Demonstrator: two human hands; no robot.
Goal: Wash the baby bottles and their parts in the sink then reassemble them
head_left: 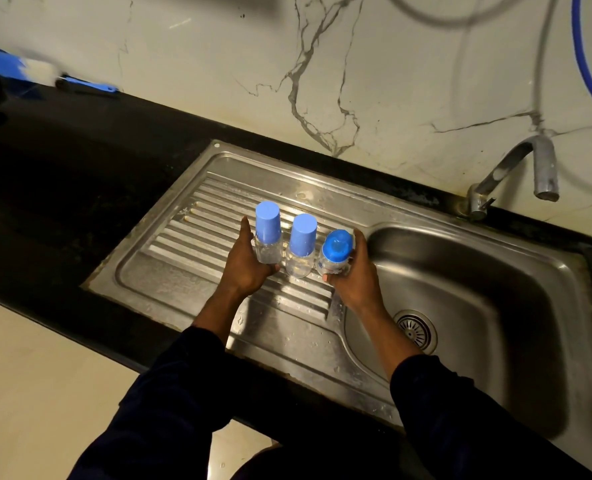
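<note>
While the left hand (244, 268) grips one capped baby bottle (268, 233), the right hand (356, 271) grips another bottle (336, 252); a third bottle (301, 244) sits between both hands, over the drainboard (183, 251).

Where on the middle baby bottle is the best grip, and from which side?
Probably the clear body of the middle bottle, below its blue cap, coming from the near side. It stands upright on the draining board; the left bottle in the left hand and right bottle in the right hand crowd its sides, and the tapered cap could slip or pull off.
</note>
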